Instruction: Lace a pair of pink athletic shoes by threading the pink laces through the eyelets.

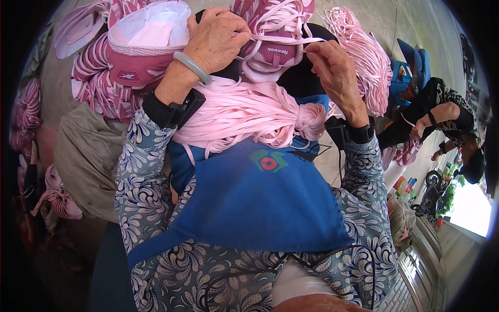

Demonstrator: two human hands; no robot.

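The left hand (215,39) steadies a pink shoe (273,31); the right hand (335,65) apparently pinches its white lace (278,40).

shoe (273,31): pink, white laces | lace bundle (244,117): pale pink | apron (260,203): blue | sleeves (143,171): blue-white floral

Both forearms rise from lower edge, sleeves in blue-and-white floral print, black strap at each wrist. My left hand (215,39) sits up high, back of hand toward camera, fingers curled down and closed in grip, pale green bangle on wrist. My right hand (335,70) sits just beside it, slightly lower, thumb and forefinger pinched together, remaining fingers folded toward palm. Hands near each other, not touching. Elbows bent, splayed outward, wrists angled inward. Palms hidden from view.
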